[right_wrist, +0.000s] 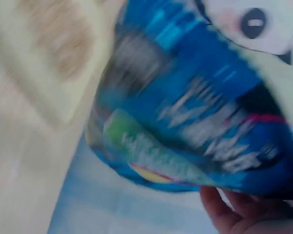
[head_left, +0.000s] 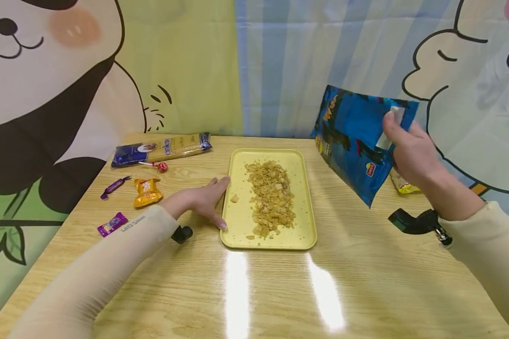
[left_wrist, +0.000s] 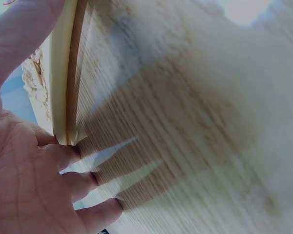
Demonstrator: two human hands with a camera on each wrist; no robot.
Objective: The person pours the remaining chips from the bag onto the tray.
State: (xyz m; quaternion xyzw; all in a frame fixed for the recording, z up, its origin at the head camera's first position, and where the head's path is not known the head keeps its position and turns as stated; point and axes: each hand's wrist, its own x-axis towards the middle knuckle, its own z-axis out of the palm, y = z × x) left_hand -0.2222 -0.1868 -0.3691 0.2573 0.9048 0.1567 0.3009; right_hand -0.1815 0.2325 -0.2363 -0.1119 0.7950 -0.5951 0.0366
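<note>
Cartoon-printed cloth hangs behind a pale wooden worktop (head_left: 365, 282): a panda face on the left, yellow and blue-striped panels in the middle, a sleeping cartoon figure on the right. Two bright streaks of light glare off the glossy wood near the front edge.

At the middle of the worktop lies a flat yellow rectangular plastic tray (head_left: 242, 216) with a heap of broken golden crisps (head_left: 271, 197) spread along its length and a few crumbs scattered beside the heap. The left hand (head_left: 203, 200) rests flat on the wood with its fingers straight, thumb and fingertips touching the tray's left rim; the left wrist view shows the same fingers (left_wrist: 63, 156) against the tray's edge (left_wrist: 63, 78).

The right hand (head_left: 411, 150) is raised above the right side of the worktop, well apart from the tray, and pinches the top corner of a crinkled blue foil crisp bag (head_left: 352, 141), which hangs tilted in the air. The right wrist view shows that bag (right_wrist: 195, 107) blurred.

On the left part of the worktop lie a long clear packet of noodles with dark blue ends (head_left: 161, 148), a red lollipop (head_left: 161, 166), an orange wrapped snack (head_left: 147, 191) and two small purple wrapped sweets (head_left: 112, 224). A yellow packet (head_left: 403, 186) peeks out behind the right wrist.
</note>
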